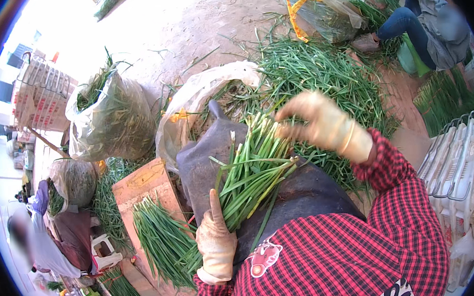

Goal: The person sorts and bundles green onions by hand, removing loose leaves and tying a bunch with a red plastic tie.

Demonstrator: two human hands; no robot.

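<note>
A loose bunch of garlic chives [256,182], long green leaves with pale cut ends, lies across my lap on a dark apron [199,165]. My left hand [217,244], in a pale glove, is closed round the leafy lower part of the bunch, its index finger sticking up along it. At the pale ends hovers my right hand [321,122], also gloved and slightly blurred; its fingers are bent but apart, and I see nothing gripped in them. To the left of my left hand, a neat pile of chives [163,237] rests by a wooden board [145,186].
A wide heap of loose green leaves [320,74] covers the floor ahead. Stuffed plastic bags [112,119] stand at the left, another bag [324,13] at the far right. White metal racks [455,158] flank me on the right. People sit at both sides, one in jeans [408,26].
</note>
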